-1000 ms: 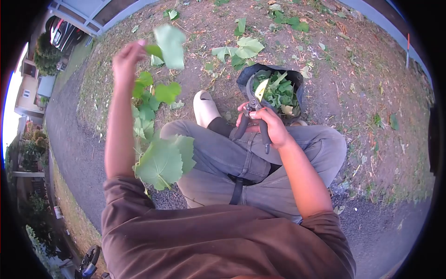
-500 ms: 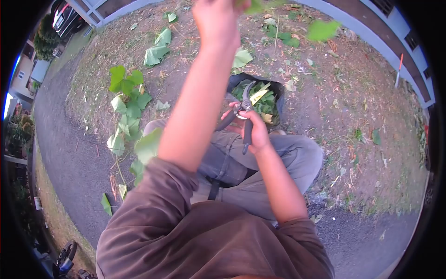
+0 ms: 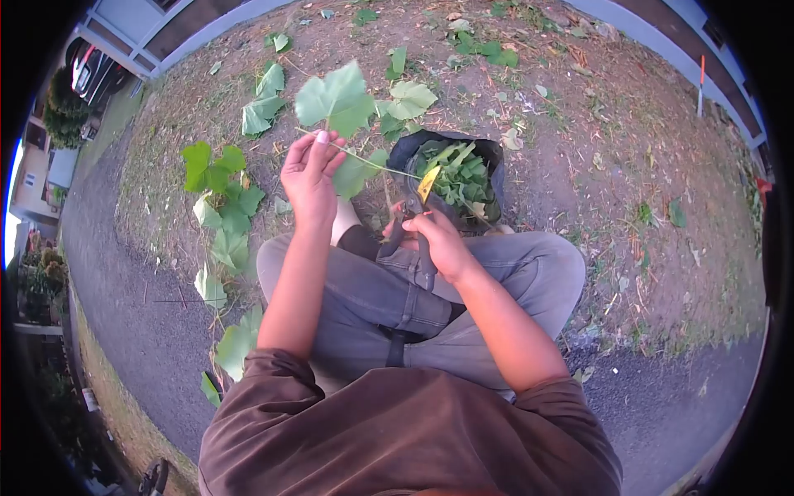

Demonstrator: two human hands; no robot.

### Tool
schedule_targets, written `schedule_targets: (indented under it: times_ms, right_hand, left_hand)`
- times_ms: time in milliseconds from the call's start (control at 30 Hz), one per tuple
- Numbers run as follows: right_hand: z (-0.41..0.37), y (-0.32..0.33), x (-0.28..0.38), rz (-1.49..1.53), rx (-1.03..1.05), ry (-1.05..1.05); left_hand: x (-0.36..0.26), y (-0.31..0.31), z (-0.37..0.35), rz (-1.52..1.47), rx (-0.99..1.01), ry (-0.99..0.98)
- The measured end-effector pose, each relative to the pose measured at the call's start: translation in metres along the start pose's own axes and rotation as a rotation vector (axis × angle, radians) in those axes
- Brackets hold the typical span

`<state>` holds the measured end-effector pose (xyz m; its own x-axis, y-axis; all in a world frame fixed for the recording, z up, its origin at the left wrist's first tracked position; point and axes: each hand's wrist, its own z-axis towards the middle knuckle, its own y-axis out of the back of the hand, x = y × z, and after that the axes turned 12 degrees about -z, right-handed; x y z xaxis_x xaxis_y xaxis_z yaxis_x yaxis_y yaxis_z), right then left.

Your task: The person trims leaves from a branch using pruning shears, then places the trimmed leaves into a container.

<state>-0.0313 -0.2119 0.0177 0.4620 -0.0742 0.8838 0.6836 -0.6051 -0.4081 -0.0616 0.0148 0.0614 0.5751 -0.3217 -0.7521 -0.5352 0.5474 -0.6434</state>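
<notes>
Head view: person sat cross-legged on the ground, grey trousers (image 3: 521,260), brown shirt (image 3: 413,430). Left hand (image 3: 311,180) was raised out past the left knee, palm side partly showing, grip pinched on a thin green stem (image 3: 376,163). A broad pale-green leaf (image 3: 335,99) stood just above those fingertips; a second leaf (image 3: 356,175) hung below the stem, right beside the hand; couldn't tell if it was attached. Stem slanted down to the right, its far end at the yellow blade (image 3: 428,183) of the pruning shears (image 3: 413,207); couldn't tell if they touched. Right hand (image 3: 445,245) was over the lap, grip clamped around the shears, dark handles (image 3: 428,266) spread apart, cutting end pointing away from the body. Dark bag (image 3: 497,157) sat just beyond the right hand, mouth up, green leaf pile (image 3: 459,169) inside. Leafy vine (image 3: 236,219) lay left of the left knee, well apart from the bag. More loose leaves (image 3: 263,107) lay scattered on the dirt (image 3: 595,223) ahead. Orange-and-white stake (image 3: 701,87) leaned near the wall, far right.
</notes>
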Motion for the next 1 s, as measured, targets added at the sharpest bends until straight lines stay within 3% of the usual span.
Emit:
schedule_targets:
  times_ms: [267,567,1000]
  right_hand:
    - [0.005,0.002,-0.011,-0.013,-0.008,0.003]
    - [0.007,0.005,-0.003,0.047,-0.061,-0.014]
    - [0.01,0.017,0.005,0.083,-0.195,-0.074]
  left_hand:
    - [-0.012,0.011,0.053,-0.298,-0.058,-0.046]
    - [0.007,0.048,0.051,-0.308,-0.114,0.001]
    - [0.005,0.048,0.051,-0.208,-0.076,-0.025]
